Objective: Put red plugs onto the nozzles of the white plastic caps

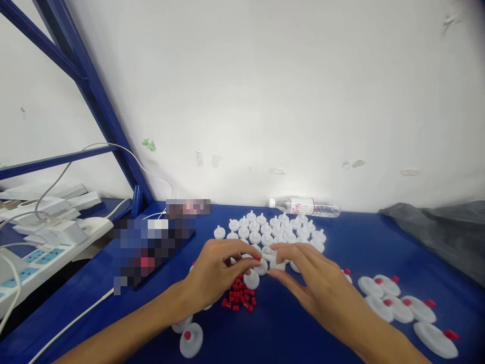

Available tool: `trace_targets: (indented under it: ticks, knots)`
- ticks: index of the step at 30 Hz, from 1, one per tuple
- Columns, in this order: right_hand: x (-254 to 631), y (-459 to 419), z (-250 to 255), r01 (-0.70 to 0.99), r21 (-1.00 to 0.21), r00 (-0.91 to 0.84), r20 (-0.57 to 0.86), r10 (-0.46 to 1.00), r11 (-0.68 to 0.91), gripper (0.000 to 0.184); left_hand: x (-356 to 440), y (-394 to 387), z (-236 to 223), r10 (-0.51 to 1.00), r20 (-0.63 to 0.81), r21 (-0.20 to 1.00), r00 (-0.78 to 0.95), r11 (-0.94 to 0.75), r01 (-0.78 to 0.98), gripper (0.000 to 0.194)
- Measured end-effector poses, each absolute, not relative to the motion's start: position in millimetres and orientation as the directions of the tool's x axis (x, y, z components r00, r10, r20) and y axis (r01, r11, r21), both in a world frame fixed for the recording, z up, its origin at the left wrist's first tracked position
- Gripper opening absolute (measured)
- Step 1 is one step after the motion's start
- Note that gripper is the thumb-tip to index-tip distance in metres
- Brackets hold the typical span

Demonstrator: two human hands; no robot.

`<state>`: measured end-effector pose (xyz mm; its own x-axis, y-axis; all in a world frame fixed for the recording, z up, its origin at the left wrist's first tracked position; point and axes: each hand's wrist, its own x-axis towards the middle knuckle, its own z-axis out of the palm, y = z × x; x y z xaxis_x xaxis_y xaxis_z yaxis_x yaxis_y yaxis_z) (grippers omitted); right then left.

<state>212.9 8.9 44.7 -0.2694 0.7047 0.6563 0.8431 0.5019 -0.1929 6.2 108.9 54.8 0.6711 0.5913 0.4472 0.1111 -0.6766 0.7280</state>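
Left hand (222, 268) has a red cap (257, 258) pinched at a white disc (260, 268), right hand (318, 285) half-curled beside it (can't tell if gripping), loose caps (237, 297) heaped close, probably for easy reach.

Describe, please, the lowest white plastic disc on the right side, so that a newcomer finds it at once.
On the blue table, look right of the right forearm, where several round white plastic discs with red caps lie. The wanted disc also has a red cap, but it is the lowest and farthest right of this group.
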Motion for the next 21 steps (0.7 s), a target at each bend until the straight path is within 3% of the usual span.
trace_targets:
  ticks: [8,16,21]
  knots:
    - [209.0,7.6,42.0,0.797,-0.206,-0.296,0.686,0.665,0.568,0.004,6.0,111.3,49.4,0.538,0.469,0.683,0.700,-0.724,0.099,0.013]
    - [202.5,10.4,36.1,0.771,-0.179,-0.288,0.759,0.584,0.611,0.012,-2.2,118.1,39.1,0.313,0.528,0.348,0.790,-0.928,0.135,0.021]
    - [201.1,6.6,35.1,0.775,-0.105,-0.332,0.770,0.544,0.623,0.013,-2.5,106.3,46.4,0.273,0.523,0.335,0.808,-0.937,0.100,0.027]
